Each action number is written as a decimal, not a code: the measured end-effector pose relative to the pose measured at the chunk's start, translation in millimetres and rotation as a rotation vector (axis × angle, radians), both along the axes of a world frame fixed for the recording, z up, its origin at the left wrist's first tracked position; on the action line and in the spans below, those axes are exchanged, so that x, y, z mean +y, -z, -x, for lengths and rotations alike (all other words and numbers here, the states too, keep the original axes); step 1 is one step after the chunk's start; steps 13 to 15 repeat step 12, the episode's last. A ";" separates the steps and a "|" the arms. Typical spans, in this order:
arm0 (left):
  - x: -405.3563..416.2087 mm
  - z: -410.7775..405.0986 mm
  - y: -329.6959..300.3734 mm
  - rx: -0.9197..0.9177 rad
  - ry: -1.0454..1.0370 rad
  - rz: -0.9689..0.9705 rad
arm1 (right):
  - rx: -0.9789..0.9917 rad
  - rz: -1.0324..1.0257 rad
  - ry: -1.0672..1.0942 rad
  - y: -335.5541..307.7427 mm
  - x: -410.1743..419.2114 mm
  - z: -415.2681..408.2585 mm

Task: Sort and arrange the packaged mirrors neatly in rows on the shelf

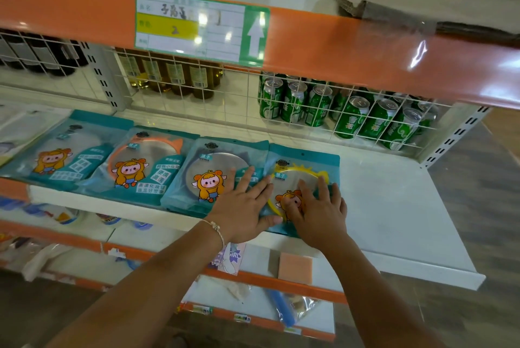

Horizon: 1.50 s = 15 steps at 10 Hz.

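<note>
Pressing flat on the last pack, you look close to done with this row: four mirror packs lie side by side along the shelf (394, 207). Your left hand (244, 204), fingers straight and spread, rests across the seam between the grey mirror (213, 162) and the yellow mirror (306, 167); your right hand (318, 207) lies open on the yellow one. The orange mirror (152, 150) and the far-left pack (70, 145) sit slightly askew, so squaring probably remains, and bare shelf to the right could take more
</note>
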<state>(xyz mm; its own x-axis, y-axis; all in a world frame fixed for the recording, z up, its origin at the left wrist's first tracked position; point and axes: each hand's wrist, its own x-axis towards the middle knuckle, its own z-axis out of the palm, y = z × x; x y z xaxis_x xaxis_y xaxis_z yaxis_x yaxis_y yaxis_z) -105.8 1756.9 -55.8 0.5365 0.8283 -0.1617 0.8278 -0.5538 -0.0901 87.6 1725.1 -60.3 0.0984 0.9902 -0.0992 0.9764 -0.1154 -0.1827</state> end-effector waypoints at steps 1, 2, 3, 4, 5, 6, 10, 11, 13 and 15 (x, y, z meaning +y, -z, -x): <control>-0.5 -0.8 -8.1 -0.042 -0.018 0.013 | 0.050 0.006 0.022 -6.6 2.8 -2.9; -0.6 2.5 -15.0 -0.135 -0.044 0.043 | 0.088 -0.006 0.049 -16.3 6.7 -6.9; 4.2 9.8 -23.6 -0.217 -0.091 0.055 | 0.138 -0.046 0.058 -25.8 10.3 -10.6; 9.9 25.9 -29.2 -0.205 -0.104 0.012 | 0.190 -0.087 0.076 -31.7 8.4 -12.8; 12.1 44.8 -28.6 -0.138 -0.086 0.034 | 0.207 -0.112 0.080 -32.1 2.3 -11.8; 8.9 51.3 -22.1 -0.078 -0.082 0.091 | 0.183 -0.093 0.077 -28.3 -3.2 -4.8; 6.7 54.5 -22.0 -0.154 -0.063 0.056 | 0.134 -0.004 0.091 -24.7 -13.9 41.4; 6.1 62.3 -32.6 -0.258 -0.045 0.025 | 0.167 -0.050 0.106 -26.8 -13.1 53.2; 8.1 76.2 -46.7 -0.414 0.026 -0.085 | 0.211 -0.166 0.122 -38.4 -14.6 66.6; 8.1 76.2 -46.7 -0.414 0.026 -0.085 | 0.211 -0.166 0.122 -38.4 -14.6 66.6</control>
